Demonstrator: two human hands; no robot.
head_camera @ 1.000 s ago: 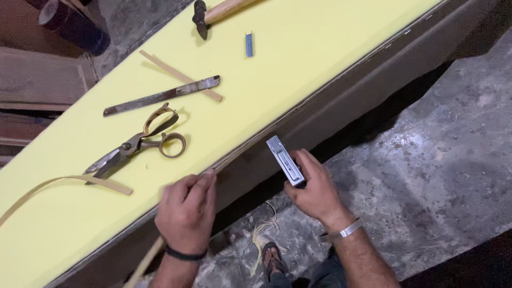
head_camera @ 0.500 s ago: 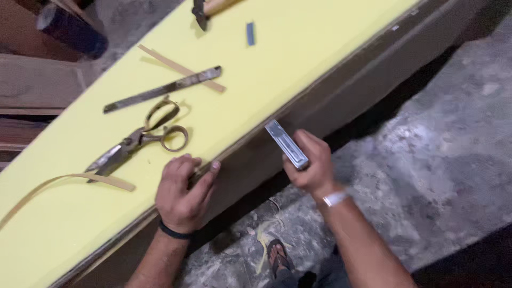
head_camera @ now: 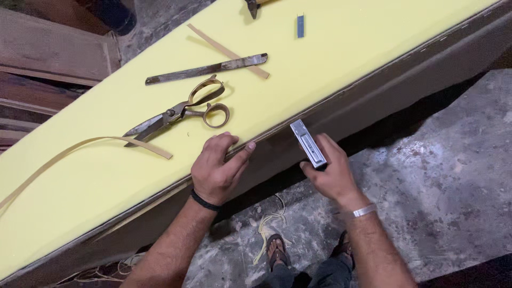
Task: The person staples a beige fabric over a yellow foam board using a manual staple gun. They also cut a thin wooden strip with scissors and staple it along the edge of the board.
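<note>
From the head camera, the left hand (head_camera: 217,169) presses down on the front edge of the yellow foam sheet (head_camera: 341,58), its fingers curled over the top and the thumb along the side of the frame. The right hand (head_camera: 332,173) is wrapped firmly around a metal stapler (head_camera: 308,144), whose nose meets the same edge just beside the left thumb. Scissors (head_camera: 178,113), a flat metal blade (head_camera: 208,69) and a tan strip (head_camera: 80,146) lie on the foam behind the hands.

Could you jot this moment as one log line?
left hand: pressing yellow foam sheet edge | right hand: holding silver metal stapler at edge | brass-handled scissors: on foam
</note>
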